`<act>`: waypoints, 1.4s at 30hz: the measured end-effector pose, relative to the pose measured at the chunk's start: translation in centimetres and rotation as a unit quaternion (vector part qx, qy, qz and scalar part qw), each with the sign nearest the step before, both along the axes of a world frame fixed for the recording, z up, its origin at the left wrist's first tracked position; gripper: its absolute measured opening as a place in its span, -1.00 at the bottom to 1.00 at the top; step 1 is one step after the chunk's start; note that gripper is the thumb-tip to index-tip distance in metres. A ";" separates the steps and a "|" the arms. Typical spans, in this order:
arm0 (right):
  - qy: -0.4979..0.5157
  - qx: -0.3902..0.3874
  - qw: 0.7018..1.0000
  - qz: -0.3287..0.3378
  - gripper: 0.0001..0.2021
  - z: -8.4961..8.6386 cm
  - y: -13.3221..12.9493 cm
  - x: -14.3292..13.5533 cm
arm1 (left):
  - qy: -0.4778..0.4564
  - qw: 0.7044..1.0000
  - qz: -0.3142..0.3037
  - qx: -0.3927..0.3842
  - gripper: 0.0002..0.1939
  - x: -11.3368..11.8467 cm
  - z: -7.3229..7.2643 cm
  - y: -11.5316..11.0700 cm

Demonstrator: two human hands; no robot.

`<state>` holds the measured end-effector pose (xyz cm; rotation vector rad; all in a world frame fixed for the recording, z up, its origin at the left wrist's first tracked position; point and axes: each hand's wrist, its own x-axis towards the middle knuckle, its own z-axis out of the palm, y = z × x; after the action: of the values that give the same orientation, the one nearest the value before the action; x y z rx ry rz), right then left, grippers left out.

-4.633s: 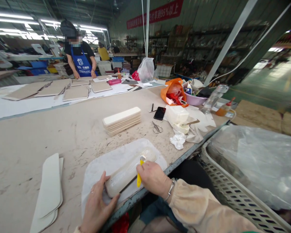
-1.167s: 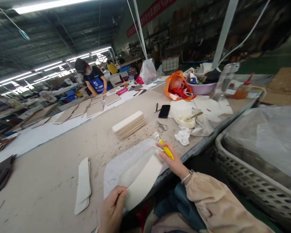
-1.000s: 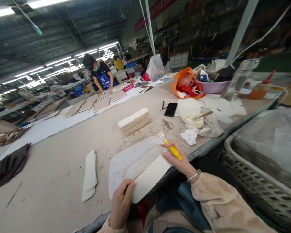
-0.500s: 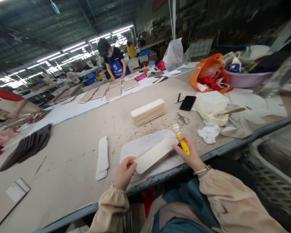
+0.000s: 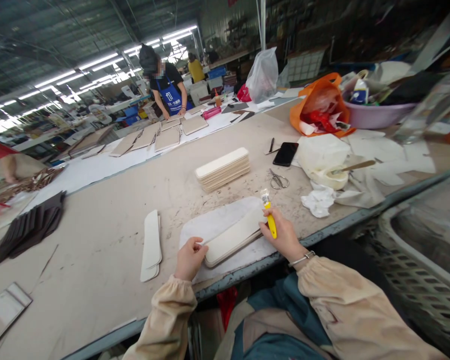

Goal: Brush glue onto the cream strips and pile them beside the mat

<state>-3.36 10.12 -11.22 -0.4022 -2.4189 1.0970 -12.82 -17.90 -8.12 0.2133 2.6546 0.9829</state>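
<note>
Showing cream-white: a long, round-cornered strip (image 5: 233, 237)

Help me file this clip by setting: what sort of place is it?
Probably a factory workshop for manual work: a person in a blue apron leans over flat panels, pale strips are stacked on the stained table, and the right hand holds a yellow-handled brush.

smooth matt strip (image 5: 232, 236), glossy plastic brush handle (image 5: 272, 226)

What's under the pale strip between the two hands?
Under the pale strip, layered edges of more strips show, with a white sheet below, spread on the table. The lower strips' faces and the sheet's middle are covered.
</note>
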 end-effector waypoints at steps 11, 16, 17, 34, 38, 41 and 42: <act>0.027 0.083 0.996 -0.006 -0.75 -0.2 0.1 -0.4 | 0.041 0.992 -0.046 -0.106 -0.63 -0.5 0.5 0.3; 0.081 0.160 0.981 0.072 -0.84 0.7 -1.2 0.1 | 0.041 0.991 -0.063 -0.108 -0.58 -1.2 -0.3 -0.2; 0.084 0.173 0.976 0.105 -0.86 0.8 -1.8 0.2 | 0.044 0.991 -0.064 -0.108 -0.57 -1.3 -0.4 -0.3; 0.024 0.066 0.997 -0.031 -0.84 -0.7 0.5 -0.4 | 0.083 0.989 -0.061 -0.107 -0.57 -0.9 0.2 0.3; 0.040 0.043 0.998 -0.014 -0.86 -0.7 0.4 -0.5 | 0.087 0.990 -0.051 -0.097 -0.55 -0.5 0.1 0.3; 0.080 0.018 0.997 -0.007 -0.86 -1.0 0.2 -0.5 | 0.086 0.992 -0.026 -0.085 -0.55 -0.1 0.1 0.5; 0.093 -0.003 0.996 -0.009 -0.86 -1.1 0.1 -0.5 | 0.086 0.993 -0.012 -0.077 -0.55 0.1 0.2 0.6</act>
<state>-3.82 10.18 -12.29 -0.3083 -2.2447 1.0847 -12.70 -17.31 -7.90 0.3076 2.8611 0.7794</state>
